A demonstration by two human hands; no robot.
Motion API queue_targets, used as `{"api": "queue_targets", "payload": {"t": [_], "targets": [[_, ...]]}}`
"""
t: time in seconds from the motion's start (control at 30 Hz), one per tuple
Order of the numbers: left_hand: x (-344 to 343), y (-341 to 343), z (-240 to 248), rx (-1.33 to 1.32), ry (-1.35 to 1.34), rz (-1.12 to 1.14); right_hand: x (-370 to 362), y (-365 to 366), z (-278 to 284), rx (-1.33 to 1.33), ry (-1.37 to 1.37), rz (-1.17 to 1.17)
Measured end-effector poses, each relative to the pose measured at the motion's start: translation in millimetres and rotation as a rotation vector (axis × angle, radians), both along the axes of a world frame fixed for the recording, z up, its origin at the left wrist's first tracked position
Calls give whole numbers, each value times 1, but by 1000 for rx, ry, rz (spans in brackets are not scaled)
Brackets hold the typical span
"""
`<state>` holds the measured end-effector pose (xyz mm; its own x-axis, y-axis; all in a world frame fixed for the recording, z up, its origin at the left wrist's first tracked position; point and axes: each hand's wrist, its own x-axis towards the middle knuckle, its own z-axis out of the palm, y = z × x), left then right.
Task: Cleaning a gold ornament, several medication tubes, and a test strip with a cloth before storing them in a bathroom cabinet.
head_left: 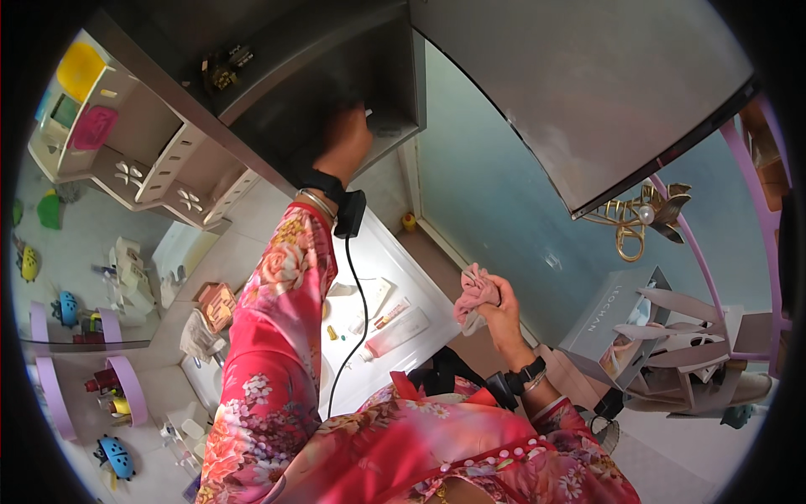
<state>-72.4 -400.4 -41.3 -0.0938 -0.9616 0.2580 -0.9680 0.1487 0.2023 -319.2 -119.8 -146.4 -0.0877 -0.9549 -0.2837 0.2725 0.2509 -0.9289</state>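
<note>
My left hand reaches into a dark cabinet at the top of the view. Motion blurs its fingers near the lower shelf, and a tiny white thing shows by the fingertips; whether they hold it cannot be made out. Above, on a higher ledge, lie some gold-coloured bits, too dim to name. Low on the right, my right hand is closed on a crumpled pink cloth. The cabinet's grey door swings out to the right, wide open.
A white counter below carries a pink-and-clear tube and several small items. A gold hair claw clip hangs right, beside a lilac rack. A grey box stands below. At left are a beige wall rack and a mirror.
</note>
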Motion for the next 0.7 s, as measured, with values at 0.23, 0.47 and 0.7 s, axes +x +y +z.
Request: {"api": "queue_targets", "payload": {"t": [0.23,0.47,0.7], "targets": [[-28,48,19,169,103,-122,7,-6,-4,-63,-7,26],[-22,40,8,117,-136,-168,7,-4,-9,-62,-16,-4],[-19,42,-9,-96,-114,-203,4,-4,-7,-47,-22,-31]]}}
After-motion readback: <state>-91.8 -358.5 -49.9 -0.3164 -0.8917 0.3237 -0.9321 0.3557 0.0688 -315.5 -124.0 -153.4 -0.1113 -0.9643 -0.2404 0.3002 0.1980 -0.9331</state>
